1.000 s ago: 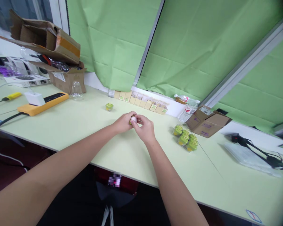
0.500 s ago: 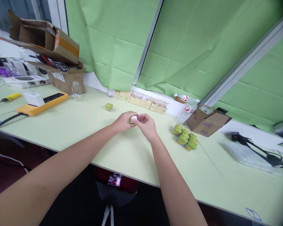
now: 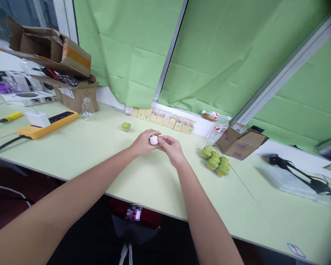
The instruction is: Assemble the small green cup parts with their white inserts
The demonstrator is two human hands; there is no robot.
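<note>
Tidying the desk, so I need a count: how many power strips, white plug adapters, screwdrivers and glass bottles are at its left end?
Power strip: 1
White plug adapter: 1
Screwdriver: 1
Glass bottle: 1
Total: 4

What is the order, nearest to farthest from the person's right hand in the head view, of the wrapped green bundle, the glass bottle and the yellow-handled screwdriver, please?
From the right hand:
1. Wrapped green bundle, on the table to the hand's right.
2. Glass bottle, to the left, beside the cardboard box.
3. Yellow-handled screwdriver, at the far left of the table.
</note>
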